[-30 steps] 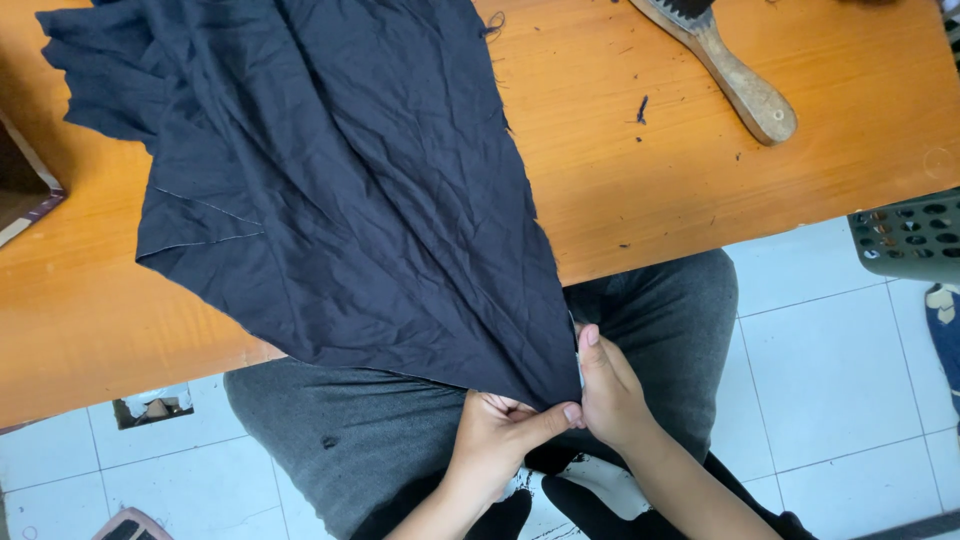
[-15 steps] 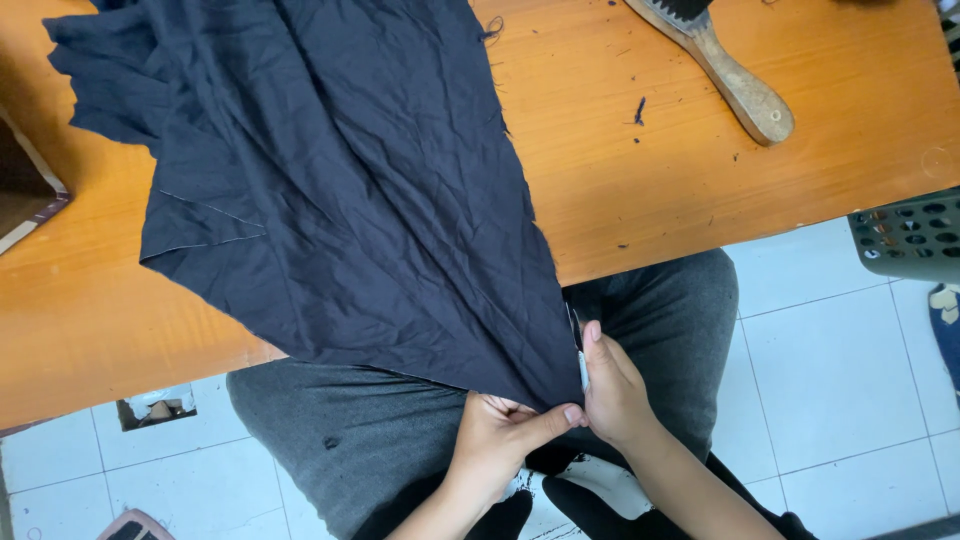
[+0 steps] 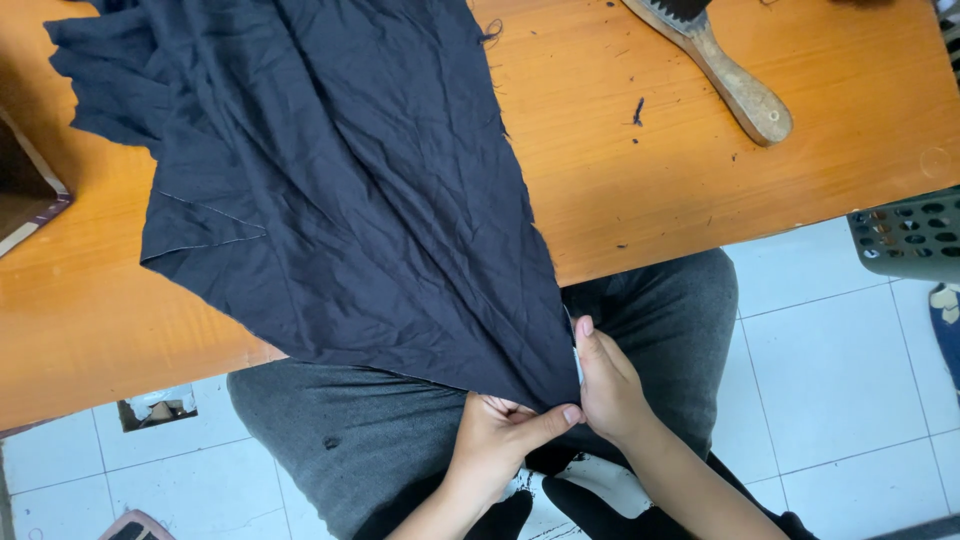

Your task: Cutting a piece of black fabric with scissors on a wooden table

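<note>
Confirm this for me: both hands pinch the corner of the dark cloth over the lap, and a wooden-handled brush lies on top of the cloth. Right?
Not quite. The wooden-handled brush lies on the bare orange table, well clear of the dark cloth, as the head view shows. The left hand and right hand do pinch the cloth's corner over the lap.

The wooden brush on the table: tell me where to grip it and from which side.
Grip the wooden brush by its rounded handle end, coming from the table's near right edge. The handle points that way, bare and free; the bristled head runs off the top of the view.
</note>
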